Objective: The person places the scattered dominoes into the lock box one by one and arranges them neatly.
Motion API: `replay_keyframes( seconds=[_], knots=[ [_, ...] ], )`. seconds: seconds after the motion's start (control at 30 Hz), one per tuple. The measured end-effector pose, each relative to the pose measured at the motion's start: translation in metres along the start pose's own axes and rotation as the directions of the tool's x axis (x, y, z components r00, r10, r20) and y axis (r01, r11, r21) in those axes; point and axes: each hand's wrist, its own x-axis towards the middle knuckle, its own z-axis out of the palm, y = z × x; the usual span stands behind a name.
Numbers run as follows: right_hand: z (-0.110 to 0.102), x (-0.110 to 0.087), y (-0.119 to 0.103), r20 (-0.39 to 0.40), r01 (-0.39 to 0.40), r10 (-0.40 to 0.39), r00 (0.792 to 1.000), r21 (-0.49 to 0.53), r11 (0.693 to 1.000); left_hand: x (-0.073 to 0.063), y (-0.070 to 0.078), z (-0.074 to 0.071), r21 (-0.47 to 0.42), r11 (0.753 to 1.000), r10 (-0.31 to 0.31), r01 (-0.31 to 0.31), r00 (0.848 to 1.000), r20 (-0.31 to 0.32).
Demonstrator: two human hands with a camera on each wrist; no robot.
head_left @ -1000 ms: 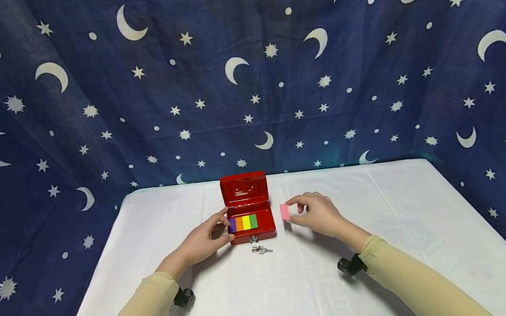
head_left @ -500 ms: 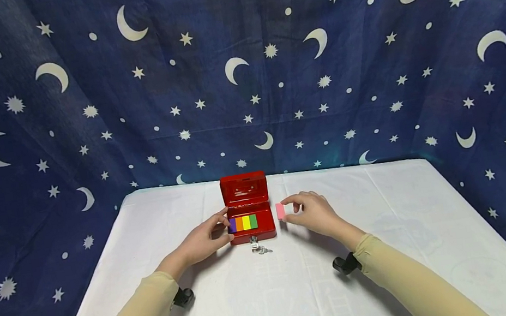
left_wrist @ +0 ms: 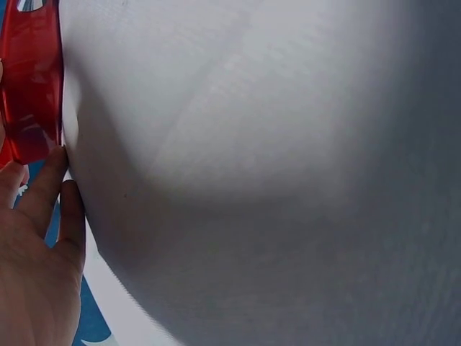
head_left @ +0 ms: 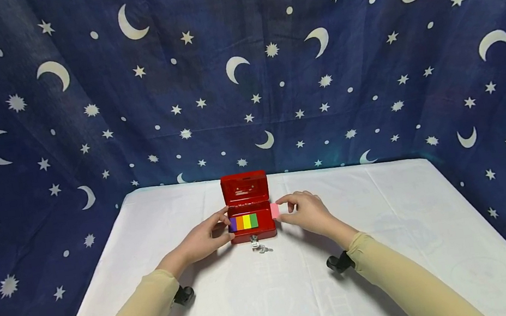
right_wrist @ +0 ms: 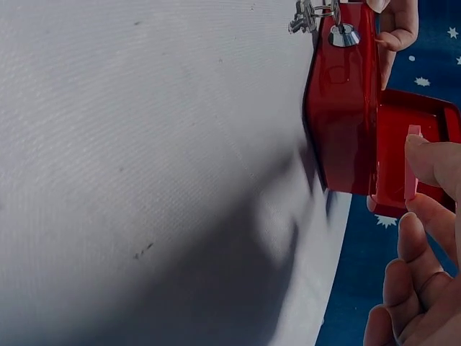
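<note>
A red metal cash box point(head_left: 267, 234) stands on the white cloth with its lid point(head_left: 244, 181) raised at the back. Inside it, purple, orange, yellow and green blocks point(head_left: 246, 222) lie side by side toward the left end. My left hand point(head_left: 201, 240) holds the box by its left end, thumb near the front corner and fingers toward the back. Between thumb and index finger, my right hand point(head_left: 309, 214) pinches a thin pink rectangular block point(head_left: 274, 210). In the head view the block overlaps the box's right rim; the right wrist view shows its narrow edge point(right_wrist: 411, 169).
A ring of small keys point(head_left: 263, 249) hangs from the lock point(head_left: 254, 242) on the box's front. White cloth point(head_left: 266, 305) covers the table around it. Behind rises a dark blue curtain point(head_left: 209, 132) printed with moons and stars.
My right hand has moved left with the pink block, from beside the box to its right rim. The left hand keeps its place on the box.
</note>
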Motion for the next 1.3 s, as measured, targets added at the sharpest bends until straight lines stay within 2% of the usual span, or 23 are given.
replay_keyframes(
  seconds=[0.87,1.3],
  knots=[
    [0.012,0.015,-0.017,0.035,-0.015,0.015,0.999,0.017,1.000,-0.001,0.000,0.000,0.024,1.000,0.006,-0.006,1.000,-0.006],
    [0.017,0.020,-0.022,0.039,-0.002,0.003,0.999,-0.019,1.000,0.000,-0.001,0.001,-0.001,1.000,0.003,-0.003,1.000,-0.011]
  ],
)
